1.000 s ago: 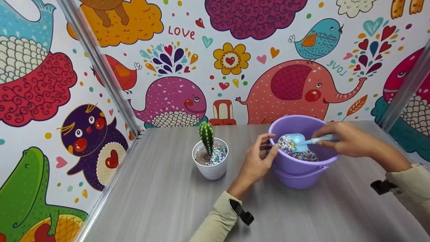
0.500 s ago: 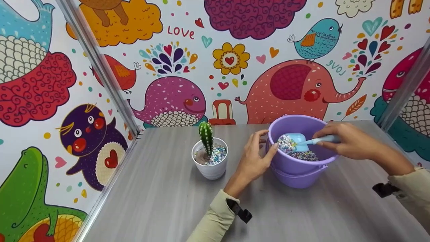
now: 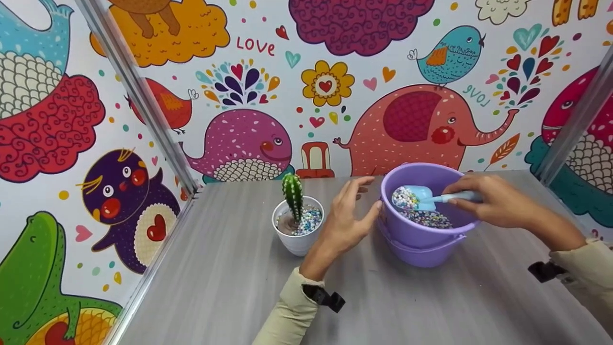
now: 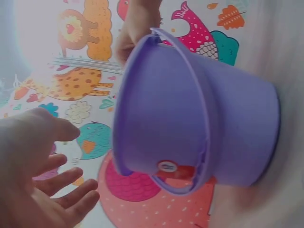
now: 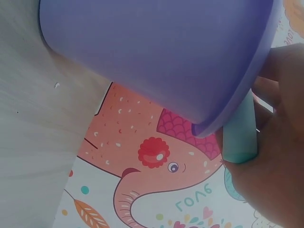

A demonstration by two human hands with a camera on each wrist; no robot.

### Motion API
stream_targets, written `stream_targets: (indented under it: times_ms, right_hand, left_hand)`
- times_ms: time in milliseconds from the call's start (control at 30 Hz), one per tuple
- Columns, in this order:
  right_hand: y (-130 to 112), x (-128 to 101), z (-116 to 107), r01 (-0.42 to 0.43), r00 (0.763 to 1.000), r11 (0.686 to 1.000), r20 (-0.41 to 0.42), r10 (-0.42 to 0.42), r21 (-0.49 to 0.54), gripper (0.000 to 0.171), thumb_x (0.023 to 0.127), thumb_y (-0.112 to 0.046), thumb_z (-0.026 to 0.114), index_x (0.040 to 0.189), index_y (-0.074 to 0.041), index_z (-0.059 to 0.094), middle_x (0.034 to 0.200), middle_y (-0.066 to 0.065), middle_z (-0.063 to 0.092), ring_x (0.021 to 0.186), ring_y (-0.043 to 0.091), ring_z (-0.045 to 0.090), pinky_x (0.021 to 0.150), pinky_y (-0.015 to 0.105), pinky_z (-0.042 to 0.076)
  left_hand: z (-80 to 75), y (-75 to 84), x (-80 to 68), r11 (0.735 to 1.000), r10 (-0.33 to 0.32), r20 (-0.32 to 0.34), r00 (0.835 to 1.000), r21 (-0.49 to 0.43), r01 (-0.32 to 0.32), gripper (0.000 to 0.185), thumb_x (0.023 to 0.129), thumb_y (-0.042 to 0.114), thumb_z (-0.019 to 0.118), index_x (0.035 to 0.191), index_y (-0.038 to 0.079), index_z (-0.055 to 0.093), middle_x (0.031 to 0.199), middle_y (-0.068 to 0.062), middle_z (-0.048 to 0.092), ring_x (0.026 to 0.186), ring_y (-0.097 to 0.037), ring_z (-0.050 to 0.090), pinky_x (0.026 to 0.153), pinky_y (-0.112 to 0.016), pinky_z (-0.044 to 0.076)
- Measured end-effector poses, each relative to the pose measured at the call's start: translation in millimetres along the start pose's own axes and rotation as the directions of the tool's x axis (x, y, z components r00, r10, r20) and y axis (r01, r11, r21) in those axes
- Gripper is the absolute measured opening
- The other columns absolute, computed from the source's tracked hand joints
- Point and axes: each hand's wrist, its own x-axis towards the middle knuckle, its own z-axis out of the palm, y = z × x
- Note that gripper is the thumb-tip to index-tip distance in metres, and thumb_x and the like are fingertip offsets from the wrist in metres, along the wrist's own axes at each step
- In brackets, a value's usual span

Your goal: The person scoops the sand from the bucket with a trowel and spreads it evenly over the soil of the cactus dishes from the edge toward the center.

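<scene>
My right hand (image 3: 498, 201) grips the handle of a light blue toy shovel (image 3: 424, 197) over the mouth of a purple bucket (image 3: 426, 244). Small multicoloured beads (image 3: 405, 197) fill the shovel's scoop, and more beads lie in the bucket below it. In the right wrist view the pale handle end (image 5: 240, 133) shows inside the curled fingers. My left hand (image 3: 342, 223) is beside the bucket's left side, fingers spread and holding nothing. The left wrist view shows a gap between this hand (image 4: 47, 175) and the bucket's rim (image 4: 118, 123).
Left of the bucket stands a white pot (image 3: 298, 244) with a green cactus (image 3: 293, 196) and coloured beads round its stem. The grey table (image 3: 230, 287) meets walls printed with cartoon animals at the back and left. The bucket's handle hangs down its front.
My left hand has let go of the bucket's rim and moved left, away from it. The bead-filled shovel has risen slightly in my right hand.
</scene>
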Motion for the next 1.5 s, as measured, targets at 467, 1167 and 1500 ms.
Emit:
stream_targets:
  times_ms: [467, 1167, 1500]
  right_hand:
    - [-17, 16, 5, 0.067, 0.996, 0.997, -0.057, -0.068, -0.024, 0.029, 0.092, -0.012, 0.086, 0.12, -0.016, 0.083, 0.115, 0.0, 0.082, 0.111, 0.029, 0.076, 0.088, 0.056, 0.067]
    - [-48, 47, 29, 0.09, 0.995, 0.995, -0.042, -0.092, -0.041, 0.026, 0.094, -0.017, 0.085, 0.12, -0.019, 0.083, 0.112, -0.004, 0.082, 0.112, 0.024, 0.076, 0.097, 0.056, 0.063]
    - [-67, 66, 41, 0.11, 0.994, 0.993, -0.017, -0.111, -0.045, 0.025, 0.095, -0.016, 0.084, 0.12, -0.02, 0.083, 0.113, -0.004, 0.082, 0.106, 0.019, 0.076, 0.093, 0.048, 0.065]
  left_hand:
    - [-68.5, 19.8, -14.7, 0.981, 0.119, -0.19, 0.975, 0.172, -0.086, 0.052, 0.103, 0.024, 0.075, 0.151, 0.012, 0.061, 0.15, -0.003, 0.063, 0.144, -0.018, 0.052, 0.124, -0.043, 0.045]
    - [-117.1, -40.6, -43.2, 0.974, -0.115, -0.279, 0.953, 0.159, 0.164, 0.077, 0.095, 0.043, 0.083, 0.158, 0.014, 0.049, 0.153, -0.008, 0.056, 0.142, -0.028, 0.055, 0.123, -0.052, 0.045]
    - [-119.7, -64.6, -56.6, 0.934, -0.291, -0.195, 0.937, 0.153, 0.323, 0.096, 0.087, 0.057, 0.087, 0.163, 0.018, 0.041, 0.159, -0.01, 0.051, 0.143, -0.033, 0.053, 0.117, -0.06, 0.05]
